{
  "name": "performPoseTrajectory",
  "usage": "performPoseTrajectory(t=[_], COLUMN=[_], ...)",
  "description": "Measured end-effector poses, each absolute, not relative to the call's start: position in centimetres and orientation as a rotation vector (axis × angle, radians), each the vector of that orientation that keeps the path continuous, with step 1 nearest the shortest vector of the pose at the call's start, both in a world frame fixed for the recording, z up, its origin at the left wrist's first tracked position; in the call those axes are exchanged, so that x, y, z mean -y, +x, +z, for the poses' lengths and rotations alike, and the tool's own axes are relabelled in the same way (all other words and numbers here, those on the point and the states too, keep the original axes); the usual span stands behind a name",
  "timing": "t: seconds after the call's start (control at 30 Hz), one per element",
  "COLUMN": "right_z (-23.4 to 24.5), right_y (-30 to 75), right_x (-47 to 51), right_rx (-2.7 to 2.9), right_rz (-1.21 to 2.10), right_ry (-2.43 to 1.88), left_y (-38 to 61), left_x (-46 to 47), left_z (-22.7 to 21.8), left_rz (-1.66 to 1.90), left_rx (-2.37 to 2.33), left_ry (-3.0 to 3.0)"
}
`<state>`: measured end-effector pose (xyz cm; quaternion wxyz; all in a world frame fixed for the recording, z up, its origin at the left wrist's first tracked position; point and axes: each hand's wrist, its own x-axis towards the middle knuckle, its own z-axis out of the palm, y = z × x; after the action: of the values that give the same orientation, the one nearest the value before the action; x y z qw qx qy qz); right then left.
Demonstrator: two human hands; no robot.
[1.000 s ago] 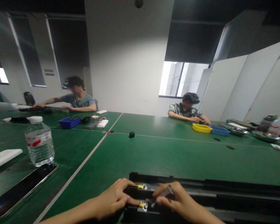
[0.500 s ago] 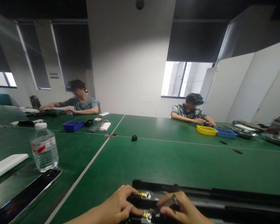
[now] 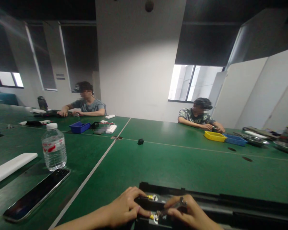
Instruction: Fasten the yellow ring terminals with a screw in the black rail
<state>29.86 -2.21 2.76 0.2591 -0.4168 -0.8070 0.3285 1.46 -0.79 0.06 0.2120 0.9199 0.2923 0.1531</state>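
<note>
While both hands work close together in the head view, the left hand (image 3: 127, 204), between six and seven o'clock of the frame, reaches its fingers to two yellow-collared ring lugs inside a black housing (image 3: 163, 187). Housing sits at four to five o'clock on the green worktop (image 3: 172, 166), long side running right. Upper lug (image 3: 152, 197) and lower lug (image 3: 154, 217) lie just right of six, one beyond the other, rings apart. Left grip: fingers at the collars; pinched or merely pressing, can't tell.

Right hand (image 3: 190, 210), at five o'clock: grip clenched on a small grey metal tool (image 3: 183, 203), held between thumb and fingers. Its near end points toward nine, close by the lower ring; contact not clear, too dark and small.

To do it well, probably: left fingers pin the lower lug flat by the collar, well off the ring, so it can't twist. Right hand should guide the tool in square with short, light strokes; a tilt would likely slip. Best not to let the metal bridge both rings. Bracing the right wrist on the housing's edge might help.

Elsewhere: bottle (image 3: 54, 151) between eight and nine, phone (image 3: 38, 195) at eight, both well apart from the work.
</note>
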Motion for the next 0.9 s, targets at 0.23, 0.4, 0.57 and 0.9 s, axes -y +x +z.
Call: performPoseTrajectory(t=[0.23, 0.4, 0.57, 0.9], right_z=[2.89, 3.05, 2.74, 2.58], right_y=[29.83, 29.39, 29.33, 29.18], right_x=[2.32, 2.19, 2.17, 2.42], right_rx=[2.19, 2.163, 2.151, 2.083], right_rz=[0.84, 0.875, 0.944, 0.932], right_ry=[-1.099, -1.065, -1.071, -1.047], left_y=[1.19, 0.96, 0.63, 0.72], left_x=[0.53, 0.47, 0.38, 0.63], left_z=[-0.45, -0.56, -0.75, -0.58], left_rz=[0.423, 0.414, 0.431, 0.419], left_rx=[-0.796, -0.739, -0.709, -0.702], left_ry=[2.596, 2.615, 2.589, 2.6])
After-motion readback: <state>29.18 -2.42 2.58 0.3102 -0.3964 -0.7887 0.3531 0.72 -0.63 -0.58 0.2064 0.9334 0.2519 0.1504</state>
